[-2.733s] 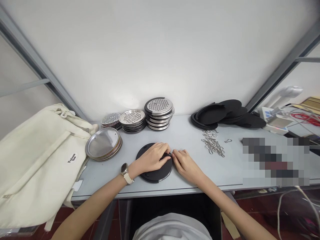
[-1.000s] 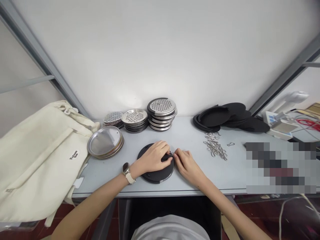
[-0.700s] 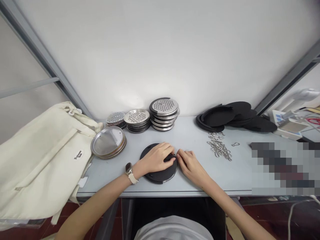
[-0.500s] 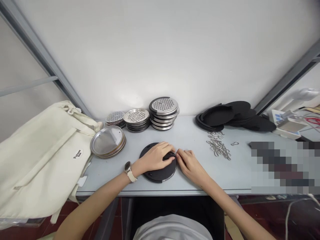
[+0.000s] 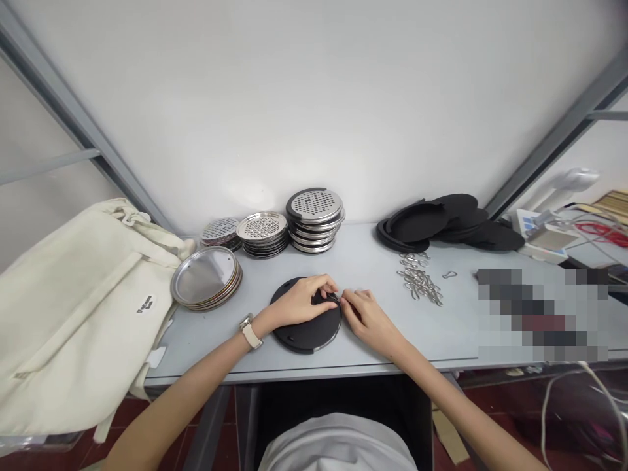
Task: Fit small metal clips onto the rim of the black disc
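Observation:
A round black disc (image 5: 307,330) lies flat on the grey table (image 5: 363,268) in front of me. My left hand (image 5: 297,304), with a watch on the wrist, rests on top of the disc, fingers curled over its right edge. My right hand (image 5: 366,314) meets it at that edge, fingertips pinched on a small metal clip (image 5: 337,297) at the rim. How the clip sits in the disc is hidden by my fingers.
Behind stand stacks of perforated metal discs (image 5: 314,219), a stack of plain metal lids (image 5: 205,284), a heap of black rubber rings (image 5: 441,222) and a pile of metal clips (image 5: 419,278). A cream cloth bag (image 5: 73,314) fills the left. Wires and devices (image 5: 554,232) sit at the right.
Both hands stay at the disc's right edge with only small finger movements. The view has shifted slightly.

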Demonstrator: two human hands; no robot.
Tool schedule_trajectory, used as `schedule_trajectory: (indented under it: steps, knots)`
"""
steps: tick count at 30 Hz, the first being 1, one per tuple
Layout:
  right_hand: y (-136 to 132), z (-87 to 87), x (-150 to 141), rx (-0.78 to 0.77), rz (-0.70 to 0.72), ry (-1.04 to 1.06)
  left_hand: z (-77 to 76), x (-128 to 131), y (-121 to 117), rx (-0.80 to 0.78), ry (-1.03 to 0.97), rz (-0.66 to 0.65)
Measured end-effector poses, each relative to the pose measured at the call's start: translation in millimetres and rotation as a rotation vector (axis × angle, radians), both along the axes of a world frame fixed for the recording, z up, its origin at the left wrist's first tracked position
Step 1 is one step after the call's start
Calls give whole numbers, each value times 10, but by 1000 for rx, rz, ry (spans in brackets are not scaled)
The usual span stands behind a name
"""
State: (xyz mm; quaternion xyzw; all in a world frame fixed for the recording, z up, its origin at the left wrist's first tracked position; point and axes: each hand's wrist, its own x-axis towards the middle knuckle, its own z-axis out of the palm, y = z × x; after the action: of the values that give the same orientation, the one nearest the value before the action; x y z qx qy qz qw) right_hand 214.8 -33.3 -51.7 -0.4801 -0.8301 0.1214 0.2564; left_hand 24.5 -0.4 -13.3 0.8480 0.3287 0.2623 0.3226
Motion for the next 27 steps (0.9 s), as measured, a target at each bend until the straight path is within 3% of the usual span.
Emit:
schedule_trajectory:
  steps: [27]
  knots:
    - [-41, 29, -1, 9, -12, 30, -5, -6, 10, -39, -62, -68]
